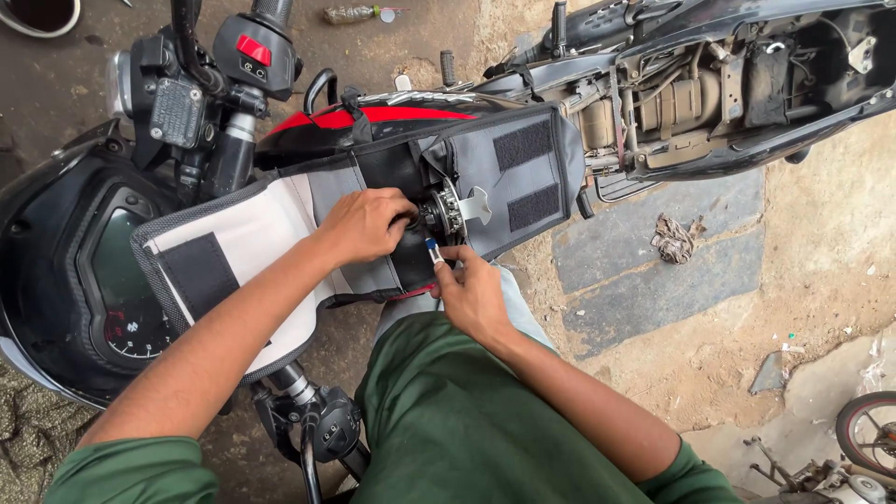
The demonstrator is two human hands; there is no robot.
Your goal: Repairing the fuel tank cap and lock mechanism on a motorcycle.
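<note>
Fuel cap (449, 209) between left hand (366, 224) and right hand (472, 291).

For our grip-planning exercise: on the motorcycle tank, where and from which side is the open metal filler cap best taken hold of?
Judging from this view, grip the filler cap by its round toothed rim, coming from above and the seat side. The rim stands raised through the tank cover's opening, while the left hand crowds the handlebar side and the right hand holds a small blue-tipped tool just below.
</note>
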